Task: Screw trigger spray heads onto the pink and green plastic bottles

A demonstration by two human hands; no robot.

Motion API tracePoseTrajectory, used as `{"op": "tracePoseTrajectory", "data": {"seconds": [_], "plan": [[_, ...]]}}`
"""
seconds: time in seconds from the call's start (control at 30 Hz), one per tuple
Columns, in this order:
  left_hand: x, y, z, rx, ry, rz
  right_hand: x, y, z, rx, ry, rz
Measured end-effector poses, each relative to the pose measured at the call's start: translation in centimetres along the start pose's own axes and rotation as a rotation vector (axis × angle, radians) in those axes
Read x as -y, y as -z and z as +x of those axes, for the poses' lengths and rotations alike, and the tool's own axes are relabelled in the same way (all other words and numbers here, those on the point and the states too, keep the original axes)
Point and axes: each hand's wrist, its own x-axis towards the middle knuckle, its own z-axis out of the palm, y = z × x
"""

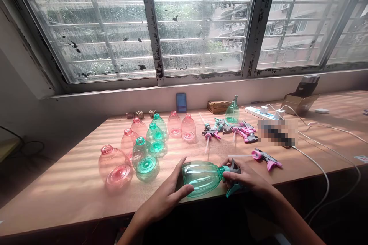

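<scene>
The held bottle (202, 179) is tinted green, its spray head (235, 167) coloured teal and grey. Standing bottles (115, 162) are tinted red or green. One loose sprayer (268, 157) is coloured pink and grey. The tan worktop (69, 187) is striped with light.

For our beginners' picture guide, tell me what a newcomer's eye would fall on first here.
Probably the green spray bottle held sideways at the near edge of the table, with the left grip at its base and the right grip at its spray head. Next, likely, the translucent pink bottles and green bottles behind and to its left, under the bright, dark-flecked window.
</scene>
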Motion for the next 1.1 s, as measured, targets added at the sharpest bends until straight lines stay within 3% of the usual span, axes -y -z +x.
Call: {"op": "tracePoseTrajectory", "data": {"seconds": [0.2,0.47,0.6,0.77,0.93,1.1], "plan": [[-0.3,-0.3,-0.1,-0.018,0.003,0.015,0.0,0.0,0.0,-0.022,-0.001,0.014],[1.1,-0.2,0.6,-0.04,-0.007,-0.043,0.0,0.0,0.0,-0.023,0.002,-0.003],[1.4,-0.4,1.0,-0.065,-0.097,-0.076,-0.1,0.1,0.1,-0.02,0.017,-0.004],[1.2,-0.7,1.3,0.005,-0.104,-0.247,-0.2,0.2,0.0,-0.024,0.018,0.009],[0.7,-0.6,0.9,-0.051,-0.03,-0.233,-0.6,0.3,0.0,-0.03,0.017,0.014],[-0.1,-0.2,0.6,-0.013,-0.054,-0.182,-0.4,0.2,0.1,-0.057,0.016,0.015]]}}
